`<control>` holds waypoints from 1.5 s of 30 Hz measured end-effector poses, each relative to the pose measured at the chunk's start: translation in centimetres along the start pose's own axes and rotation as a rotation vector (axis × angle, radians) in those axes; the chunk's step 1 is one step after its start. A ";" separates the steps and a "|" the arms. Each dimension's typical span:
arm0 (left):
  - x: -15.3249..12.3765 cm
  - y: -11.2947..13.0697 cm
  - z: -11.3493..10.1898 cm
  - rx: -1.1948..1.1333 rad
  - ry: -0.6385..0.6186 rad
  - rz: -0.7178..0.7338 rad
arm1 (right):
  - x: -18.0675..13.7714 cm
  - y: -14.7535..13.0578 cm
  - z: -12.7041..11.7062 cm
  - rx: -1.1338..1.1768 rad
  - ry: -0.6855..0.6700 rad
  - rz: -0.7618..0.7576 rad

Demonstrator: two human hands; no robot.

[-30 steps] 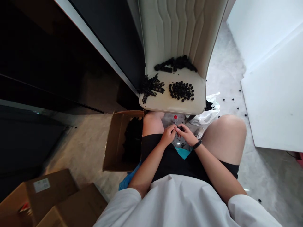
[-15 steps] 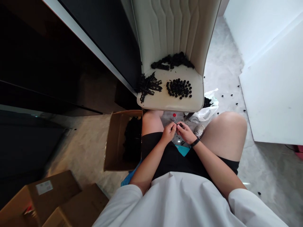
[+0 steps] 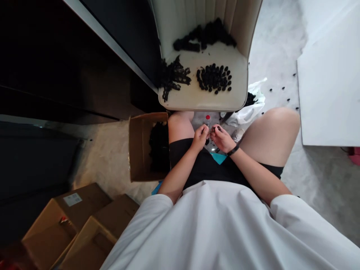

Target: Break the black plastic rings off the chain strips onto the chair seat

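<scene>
Both hands have come slightly apart since the earlier frame, and my view has shifted so the chair [image 3: 182, 99] sits higher. Just before the chair's front edge, the left hand [image 3: 200, 137] has curled fingers, though I cannot tell whether they grip anything; the right hand [image 3: 222, 139] holds a small dark piece [image 3: 216, 128] between bent fingers and thumb. I judge the step as fingertip work on that piece, perhaps pulling it apart; the next move would call for a steady pinch. I count two heaps of dark scraps [image 3: 215, 34] on the chair, plus one cluster of dark beads [image 3: 212, 79], too crowded to number; right of it, one plastic bag [image 3: 247, 113] and at least six loose beads [image 3: 283, 88]; in front, one red-capped bottle [image 3: 207, 117]; front-left, one open box [image 3: 138, 150], with two cartons [image 3: 81, 208] farther out.
</scene>
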State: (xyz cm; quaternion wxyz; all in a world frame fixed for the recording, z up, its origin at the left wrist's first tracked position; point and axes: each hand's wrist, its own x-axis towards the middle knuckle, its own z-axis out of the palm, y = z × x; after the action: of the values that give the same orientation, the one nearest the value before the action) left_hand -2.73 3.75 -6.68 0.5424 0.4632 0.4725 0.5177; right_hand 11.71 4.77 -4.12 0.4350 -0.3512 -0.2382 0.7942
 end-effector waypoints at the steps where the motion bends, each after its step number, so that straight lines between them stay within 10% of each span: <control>1: 0.0 -0.2 -0.1 -0.025 -0.009 -0.006 | 0.0 -0.1 -0.1 0.024 -0.008 0.013; 17: 1.1 -0.1 -1.1 -0.001 0.214 -0.004 | -0.6 -5.2 -0.7 -0.179 -0.031 -0.080; 37: 1.0 -0.8 -1.0 0.069 0.068 -0.128 | 0.4 -1.9 -1.9 -0.467 0.006 -0.143; 45: 2.2 3.3 -1.6 0.412 0.193 0.171 | 0.2 -2.4 -2.4 -0.490 0.067 -0.180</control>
State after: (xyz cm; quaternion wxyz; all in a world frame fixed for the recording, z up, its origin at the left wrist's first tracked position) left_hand -4.73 6.14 -3.72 0.3430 0.5510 0.5766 0.4963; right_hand 14.75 6.30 -4.13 0.4133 -0.4499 -0.4392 0.6587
